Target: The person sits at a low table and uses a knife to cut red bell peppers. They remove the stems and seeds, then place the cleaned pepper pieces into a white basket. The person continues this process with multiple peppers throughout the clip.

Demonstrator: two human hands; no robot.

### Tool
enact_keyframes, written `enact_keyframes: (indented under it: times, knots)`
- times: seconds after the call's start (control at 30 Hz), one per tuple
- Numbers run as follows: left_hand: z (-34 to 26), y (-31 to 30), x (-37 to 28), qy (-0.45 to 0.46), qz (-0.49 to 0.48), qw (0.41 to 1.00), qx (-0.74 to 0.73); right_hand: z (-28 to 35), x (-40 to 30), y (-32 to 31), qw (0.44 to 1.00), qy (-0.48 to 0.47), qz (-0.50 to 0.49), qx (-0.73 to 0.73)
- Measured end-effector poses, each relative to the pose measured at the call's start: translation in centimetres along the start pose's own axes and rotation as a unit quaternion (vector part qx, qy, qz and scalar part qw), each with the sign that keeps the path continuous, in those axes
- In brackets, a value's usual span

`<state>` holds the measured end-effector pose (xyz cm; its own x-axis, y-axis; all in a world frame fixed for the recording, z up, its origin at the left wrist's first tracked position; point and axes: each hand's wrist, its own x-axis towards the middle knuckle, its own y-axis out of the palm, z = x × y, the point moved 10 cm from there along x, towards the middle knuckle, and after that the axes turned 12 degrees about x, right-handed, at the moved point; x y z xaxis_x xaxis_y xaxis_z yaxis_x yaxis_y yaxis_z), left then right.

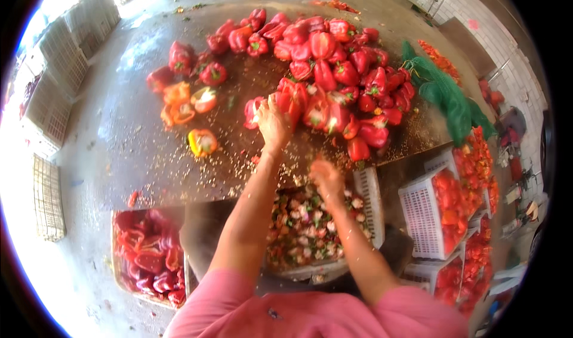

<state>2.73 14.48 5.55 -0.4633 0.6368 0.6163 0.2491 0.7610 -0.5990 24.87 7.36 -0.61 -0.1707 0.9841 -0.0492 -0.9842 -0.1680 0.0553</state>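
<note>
My left hand point(274, 124) reaches over the brown tabletop point(244, 80), its fingers touching a red bell pepper piece point(253, 113). Whether the fingers grip that piece is hidden. Right beside the hand lie cut red peppers point(293, 97), with more opened ones showing pale insides point(324, 114). My right hand point(329, 179) is blurred by motion. It hovers at the table's near edge, over a crate point(378, 212) full of pepper cores and stems point(309, 230). A large heap of whole red bell peppers point(322, 47) spreads behind both hands.
Orange pepper pieces point(177, 103) and a yellow-orange half point(203, 143) lie left among scattered seeds. A green mesh sack point(441, 87) drapes the right side. A crate of red pepper pieces point(147, 257) stands low left. White crates point(416, 212) stand right; more crates point(58, 60) are stacked far left.
</note>
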Motion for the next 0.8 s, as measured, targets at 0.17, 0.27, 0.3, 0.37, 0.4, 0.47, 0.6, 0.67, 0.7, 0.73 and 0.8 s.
enact_keyframes:
  times: [0.17,0.27,0.3,0.37,0.4,0.47,0.6,0.67,0.7,0.73,0.8]
  knots:
    - [-0.5,7.5,3.4,0.101,0.264,0.952,0.118,-0.7,-0.4,2.6,0.995,0.034,0.043,0.079]
    - [3.3,5.2,4.7,-0.031,0.205,0.977,0.050,-1.8,0.3,4.1,0.985,0.055,0.072,0.149]
    - [3.6,2.6,4.2,-0.059,0.162,0.984,-0.041,-1.6,0.4,4.6,0.984,0.068,0.072,0.147]
    - [7.1,0.9,0.8,-0.238,0.118,0.924,-0.276,0.7,0.2,6.3,0.980,0.026,0.067,0.186]
    - [5.5,-0.2,-2.1,-0.308,0.142,0.863,-0.373,1.7,-0.2,6.7,0.973,-0.018,0.049,0.227]
    - [1.3,-3.3,-7.6,-0.389,0.187,0.786,-0.443,3.7,-0.8,6.9,0.950,-0.102,0.055,0.290]
    - [-4.0,-7.8,-16.1,-0.409,0.365,0.716,-0.432,3.2,-2.3,3.7,0.912,-0.021,0.001,0.409]
    - [-4.9,-11.9,-14.7,-0.206,0.343,0.882,-0.249,2.7,-2.9,1.8,0.863,-0.006,0.007,0.504]
    - [-6.0,-13.6,-14.3,-0.094,0.314,0.933,-0.149,2.9,-3.8,1.7,0.852,0.057,-0.008,0.520]
    - [-8.3,-15.2,-13.4,0.026,0.223,0.967,-0.119,2.6,-4.2,1.1,0.863,0.075,-0.010,0.499]
    - [-12.3,-14.1,-14.5,0.253,0.251,0.932,-0.060,0.6,-4.7,0.3,0.861,0.140,0.002,0.489]
